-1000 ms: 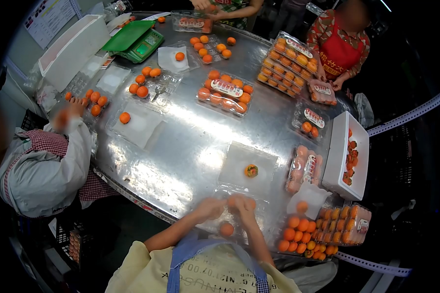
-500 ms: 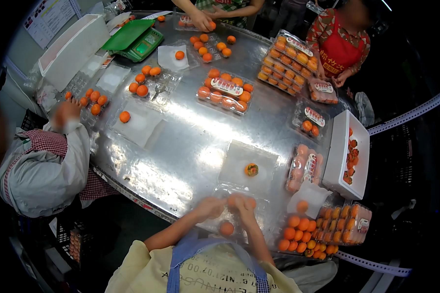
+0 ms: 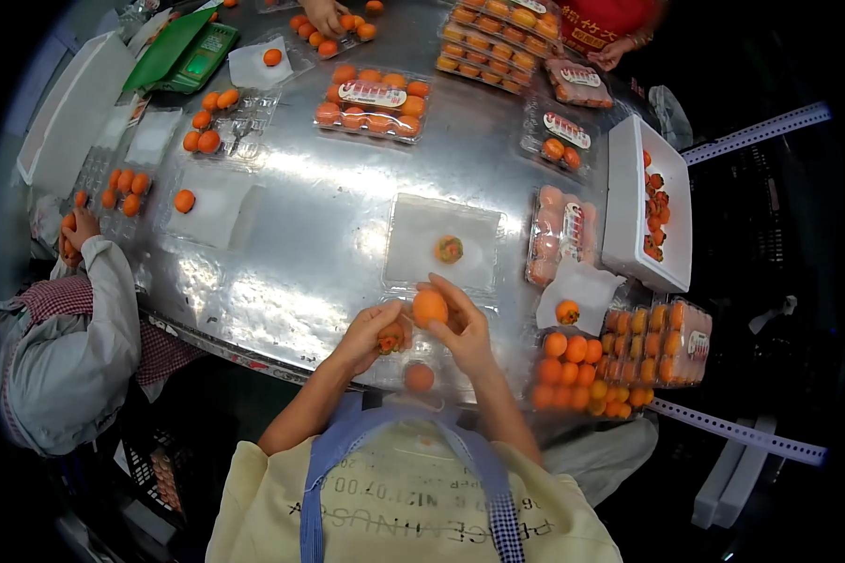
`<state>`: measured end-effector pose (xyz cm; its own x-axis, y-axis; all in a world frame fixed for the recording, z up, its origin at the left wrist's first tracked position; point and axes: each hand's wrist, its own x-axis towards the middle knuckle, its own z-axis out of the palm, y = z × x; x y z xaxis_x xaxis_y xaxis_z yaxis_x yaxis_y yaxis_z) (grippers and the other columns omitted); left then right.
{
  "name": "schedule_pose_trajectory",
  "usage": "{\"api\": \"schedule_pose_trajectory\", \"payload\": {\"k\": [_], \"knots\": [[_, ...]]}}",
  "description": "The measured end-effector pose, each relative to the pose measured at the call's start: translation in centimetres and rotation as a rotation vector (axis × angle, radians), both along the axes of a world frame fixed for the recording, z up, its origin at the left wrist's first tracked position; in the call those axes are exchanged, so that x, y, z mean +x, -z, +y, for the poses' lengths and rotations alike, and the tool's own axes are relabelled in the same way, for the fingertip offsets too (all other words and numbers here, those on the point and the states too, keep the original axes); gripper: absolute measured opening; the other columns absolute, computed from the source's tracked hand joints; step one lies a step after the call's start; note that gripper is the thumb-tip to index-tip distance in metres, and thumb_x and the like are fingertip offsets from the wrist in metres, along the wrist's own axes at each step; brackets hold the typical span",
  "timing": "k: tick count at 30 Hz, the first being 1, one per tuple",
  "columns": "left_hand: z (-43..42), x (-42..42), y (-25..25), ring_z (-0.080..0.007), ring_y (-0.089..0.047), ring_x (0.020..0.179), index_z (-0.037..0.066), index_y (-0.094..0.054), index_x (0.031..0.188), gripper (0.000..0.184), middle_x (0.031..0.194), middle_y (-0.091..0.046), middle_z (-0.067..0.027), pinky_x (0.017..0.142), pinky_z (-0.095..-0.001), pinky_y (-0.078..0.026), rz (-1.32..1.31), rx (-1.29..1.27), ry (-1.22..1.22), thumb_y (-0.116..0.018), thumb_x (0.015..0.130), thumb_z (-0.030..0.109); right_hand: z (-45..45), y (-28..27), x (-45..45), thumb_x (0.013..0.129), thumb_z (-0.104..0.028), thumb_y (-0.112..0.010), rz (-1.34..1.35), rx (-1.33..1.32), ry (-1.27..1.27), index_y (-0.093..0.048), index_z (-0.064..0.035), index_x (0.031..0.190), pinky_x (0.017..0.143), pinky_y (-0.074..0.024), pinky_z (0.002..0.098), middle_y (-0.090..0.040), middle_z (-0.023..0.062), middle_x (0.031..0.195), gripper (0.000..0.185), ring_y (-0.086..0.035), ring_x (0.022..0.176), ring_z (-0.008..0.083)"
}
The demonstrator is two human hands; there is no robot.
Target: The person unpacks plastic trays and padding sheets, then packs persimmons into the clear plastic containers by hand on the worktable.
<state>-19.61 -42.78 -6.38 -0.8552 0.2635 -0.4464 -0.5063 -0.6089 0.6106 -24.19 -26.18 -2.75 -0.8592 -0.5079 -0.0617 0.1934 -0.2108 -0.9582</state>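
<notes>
My left hand (image 3: 361, 340) is closed around a persimmon (image 3: 391, 339) with its leafy cap showing. Beside it, my right hand (image 3: 467, 330) grips another persimmon (image 3: 430, 307), smooth side up, between thumb and fingers. Both hands are raised over a clear plastic tray (image 3: 446, 383), whose near compartment holds one persimmon (image 3: 420, 377). Just beyond my hands lies a paper liner (image 3: 418, 235) in a clear plastic lid or tray, with a single cap-up persimmon (image 3: 449, 249) on it.
To the right are rows of persimmons (image 3: 568, 373), packed clear boxes (image 3: 667, 345), a filled pack (image 3: 556, 239) and a white foam box (image 3: 620, 206). Farther off stand stacked packs (image 3: 493, 47) and a green scale (image 3: 192, 56). Co-workers' hands reach in at left, back and right.
The view has shifted, so the table appears higher. My hands have come up from the tray and each now holds a persimmon. A co-worker's hand at the back reaches over loose fruit.
</notes>
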Motion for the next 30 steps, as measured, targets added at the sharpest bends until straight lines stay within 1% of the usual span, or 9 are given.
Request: {"api": "schedule_pose_trajectory", "payload": {"k": [7, 9, 12, 15, 19, 20, 22, 28, 30], "knots": [[0.4, 0.7, -0.5, -0.0153, -0.055, 0.059, 0.003, -0.048, 0.114, 0.058, 0.085, -0.06, -0.0108, 0.048, -0.0251, -0.041, 0.051, 0.126, 0.177, -0.032, 0.092, 0.054, -0.4, -2.4, 1.3, 0.069, -0.014, -0.074, 0.435, 0.463, 0.026, -0.044, -0.0006, 0.125, 0.09, -0.0422, 0.0344, -0.055, 0.0143, 0.116, 0.064, -0.053, 0.107, 0.0241], [0.4, 0.8, -0.8, -0.015, -0.055, 0.06, 0.003, -0.047, 0.116, 0.058, 0.089, -0.06, -0.0116, 0.048, -0.0249, -0.041, 0.005, 0.162, 0.164, -0.035, 0.091, 0.054, -0.3, -2.6, 1.3, 0.068, -0.017, -0.076, 0.6, 0.587, -0.02, -0.046, -0.0044, 0.125, 0.083, -0.0459, 0.0333, -0.055, 0.0117, 0.115, 0.066, -0.055, 0.1, 0.0222], [0.9, 1.0, -2.4, -0.0143, -0.055, 0.06, 0.003, -0.047, 0.117, 0.057, 0.091, -0.06, -0.0114, 0.05, -0.0244, -0.042, -0.063, 0.18, 0.07, -0.041, 0.089, 0.053, -0.5, -3.1, 1.5, 0.066, -0.018, -0.076, 0.594, 0.557, -0.022, -0.046, -0.003, 0.123, 0.087, -0.0418, 0.0384, -0.054, 0.014, 0.114, 0.066, -0.052, 0.101, 0.0296], [1.0, 1.4, -2.0, -0.0131, -0.055, 0.061, 0.002, -0.046, 0.118, 0.055, 0.091, -0.06, -0.0103, 0.051, -0.0243, -0.042, 0.004, 0.222, -0.017, -0.05, 0.087, 0.048, -0.6, -3.6, 1.9, 0.07, -0.017, -0.073, 0.681, 0.544, 0.108, -0.045, -0.0033, 0.124, 0.084, -0.042, 0.0374, -0.052, 0.0126, 0.114, 0.063, -0.05, 0.104, 0.0256], [0.7, 1.7, -1.2, -0.0106, -0.054, 0.066, 0.0, -0.049, 0.118, 0.046, 0.099, -0.059, -0.0096, 0.054, -0.0214, -0.043, 0.149, 0.021, -0.129, -0.06, 0.084, 0.03, 0.6, -0.7, 1.8, 0.079, -0.014, -0.065, 0.222, 0.298, 0.15, -0.044, -0.0016, 0.124, 0.084, -0.0423, 0.0316, -0.05, 0.0106, 0.117, 0.052, -0.048, 0.104, 0.0191], [0.3, 1.6, -1.5, -0.0097, -0.055, 0.072, 0.0, -0.049, 0.119, 0.044, 0.097, -0.059, -0.008, 0.056, -0.0211, -0.044, 0.144, -0.053, -0.123, -0.065, 0.082, 0.018, 0.7, 0.0, 1.9, 0.082, -0.013, -0.062, 0.118, 0.201, 0.177, -0.044, -0.0011, 0.125, 0.084, -0.0426, 0.0295, -0.05, 0.0099, 0.117, 0.048, -0.048, 0.102, 0.0171], [0.6, 1.3, -3.1, -0.0122, -0.059, 0.08, 0.0, -0.049, 0.12, 0.048, 0.096, -0.058, -0.0081, 0.064, -0.0239, -0.049, 0.277, -0.316, -0.143, -0.068, 0.077, 0.01, 1.0, 0.8, 1.8, 0.089, -0.014, -0.054, 0.025, 0.102, 0.135, -0.042, 0.0, 0.125, 0.079, -0.0444, 0.026, -0.05, 0.0096, 0.118, 0.04, -0.052, 0.094, 0.0132], [1.9, 1.3, -3.6, -0.0153, -0.058, 0.095, 0.005, -0.049, 0.121, 0.059, 0.11, -0.055, -0.0076, 0.082, -0.027, -0.049, 0.664, -0.817, -0.163, -0.073, 0.067, 0.0, 0.4, 0.0, 2.8, 0.093, -0.019, -0.049, -0.236, 0.088, 0.044, -0.039, 0.0023, 0.126, 0.079, -0.0458, 0.0263, -0.053, 0.011, 0.114, 0.041, -0.055, 0.094, 0.0146], [2.0, 1.4, -3.8, -0.0157, -0.056, 0.095, 0.006, -0.047, 0.124, 0.061, 0.115, -0.053, -0.0083, 0.08, -0.0278, -0.048, 0.577, -0.745, -0.136, -0.072, 0.068, 0.001, 0.3, 0.3, 2.7, 0.093, -0.021, -0.048, -0.238, 0.123, 0.069, -0.039, 0.0038, 0.126, 0.077, -0.0463, 0.0266, -0.053, 0.0112, 0.113, 0.042, -0.056, 0.093, 0.0149]]}}
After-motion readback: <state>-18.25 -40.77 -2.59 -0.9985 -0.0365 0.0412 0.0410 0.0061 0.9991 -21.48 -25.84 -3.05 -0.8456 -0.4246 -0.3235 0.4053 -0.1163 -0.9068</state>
